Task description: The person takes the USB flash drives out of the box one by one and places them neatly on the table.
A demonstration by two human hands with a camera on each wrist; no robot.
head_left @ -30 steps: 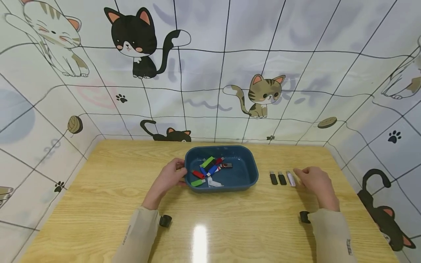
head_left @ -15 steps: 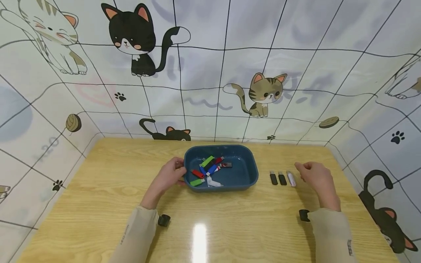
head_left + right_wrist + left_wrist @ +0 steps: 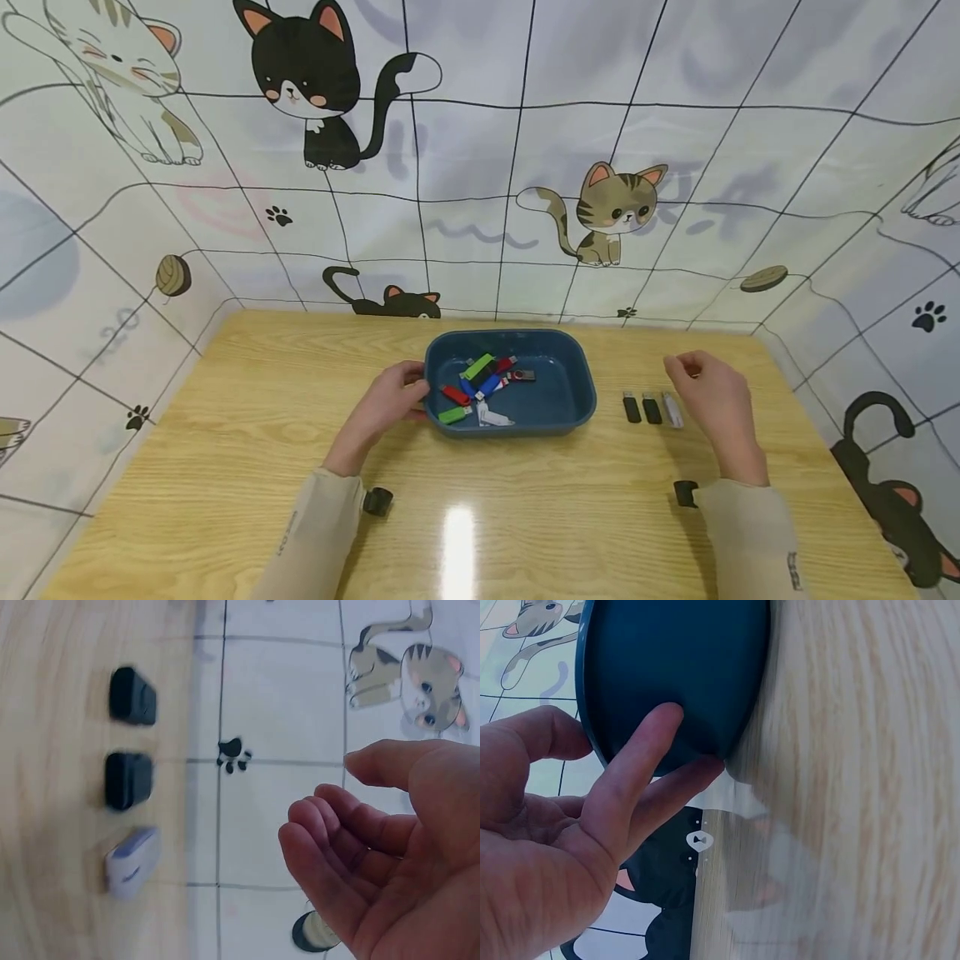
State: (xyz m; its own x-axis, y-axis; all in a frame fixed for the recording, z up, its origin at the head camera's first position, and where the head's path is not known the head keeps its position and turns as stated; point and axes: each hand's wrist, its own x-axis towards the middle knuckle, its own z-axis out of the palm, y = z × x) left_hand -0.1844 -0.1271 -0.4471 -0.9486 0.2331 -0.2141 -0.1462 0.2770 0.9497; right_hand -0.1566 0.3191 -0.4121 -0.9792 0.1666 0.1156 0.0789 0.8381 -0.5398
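A dark blue plastic tray [image 3: 566, 423] holds several USB flash drives in green, red, blue, black and white, heaped mostly in its left half. My left hand [image 3: 384, 408] grips the tray's left end; in the left wrist view, its fingers [image 3: 641, 754] press the outer wall, with another fingertip at the rim. To the tray's right, two black USB flash drives [image 3: 651, 408] and a whitish USB flash drive [image 3: 672, 410] lie in a row. My right hand [image 3: 716, 408] hovers beside the whitish one, fingers loosely curled with nothing held, as the right wrist view shows.
The wooden table [image 3: 525, 508] meets a cat-printed backdrop [image 3: 465, 225] along its back and sides. Each wrist carries a small black camera [image 3: 377, 502] by the sleeve.
My right hand has risen a little and shifted slightly left, above the whitish flash drive's right side. The left hand stays on the tray. The head view has tilted slightly.
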